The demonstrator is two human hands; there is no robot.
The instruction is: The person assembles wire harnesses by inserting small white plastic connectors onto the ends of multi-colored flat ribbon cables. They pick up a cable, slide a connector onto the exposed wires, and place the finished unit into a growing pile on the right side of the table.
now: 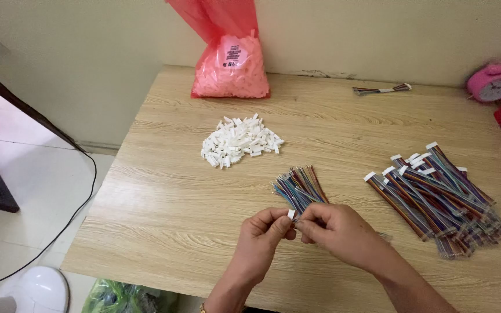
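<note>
Left hand [262,232] pinches a white plug [291,214]; right hand [334,229] grips a wire [298,217]. Misaligned pins could bend, or the plug slip.

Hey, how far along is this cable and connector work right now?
Done: a stack of ribbon cables with white connectors lies at right. In hand: the left hand pinches a small white connector against a cable end held by the right hand. Left: a bundle of bare-ended cables and a pile of loose white connectors.
</note>
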